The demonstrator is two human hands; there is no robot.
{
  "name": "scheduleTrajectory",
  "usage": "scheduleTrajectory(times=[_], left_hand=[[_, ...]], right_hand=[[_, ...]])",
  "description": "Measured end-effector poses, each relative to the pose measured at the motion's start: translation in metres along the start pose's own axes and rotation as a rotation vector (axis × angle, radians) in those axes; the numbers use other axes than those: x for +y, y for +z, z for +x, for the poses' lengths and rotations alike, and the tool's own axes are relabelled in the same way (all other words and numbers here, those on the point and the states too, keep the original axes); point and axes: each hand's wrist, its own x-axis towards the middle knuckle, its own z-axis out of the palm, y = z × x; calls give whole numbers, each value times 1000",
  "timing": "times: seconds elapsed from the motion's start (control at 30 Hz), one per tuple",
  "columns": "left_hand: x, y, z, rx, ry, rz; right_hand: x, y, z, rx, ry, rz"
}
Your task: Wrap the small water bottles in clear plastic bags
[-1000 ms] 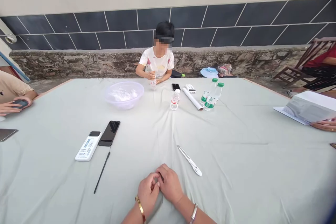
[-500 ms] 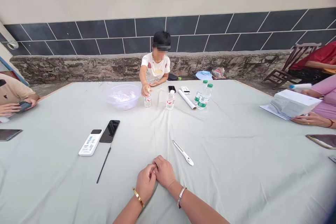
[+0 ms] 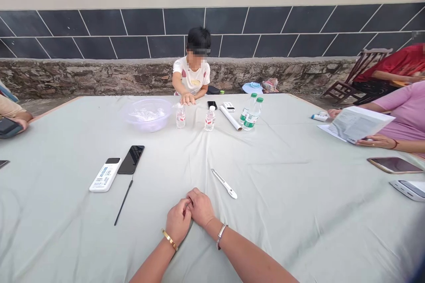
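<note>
My left hand [image 3: 178,222] and my right hand [image 3: 201,207] rest together on the grey tablecloth [image 3: 282,212], fingers curled in and touching. Whatever lies between them, if anything, is hidden. Just beyond my right hand is a white utility knife [image 3: 225,184], which neither hand touches. Left of my hands lie a black phone [image 3: 132,159] and a white power bank [image 3: 105,175]. A thin black strap [image 3: 123,203] trails from the phone toward me.
Across the table sits a person [image 3: 192,73] beside a purple basin [image 3: 149,124] with clear plastic, small bottles [image 3: 210,120], a white roll [image 3: 231,117] and green-capped bottles [image 3: 253,115]. At the right, another person holds a white box [image 3: 360,124] near a phone [image 3: 395,165].
The whole view has shifted slightly. The person opposite has drawn a hand back from around the small bottle's top. The box at the right is tilted differently. My hands keep their pose.
</note>
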Motion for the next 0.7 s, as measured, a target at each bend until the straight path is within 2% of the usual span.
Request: scheduleTrajectory(times=[0.27,0.5,0.6,0.7], left_hand=[[3,-2,-2,-3,-3,22],[2,2,-3,-15,-7,-25],[-4,7,-4,-2,-6,-21],[-11,16,-6,58,24,-29]], right_hand=[[0,-3,0,-30,5,26],[7,-1,1,11,-3,193],[15,-7,27,25,-51,273],[24,-18,84,100,-14,337]])
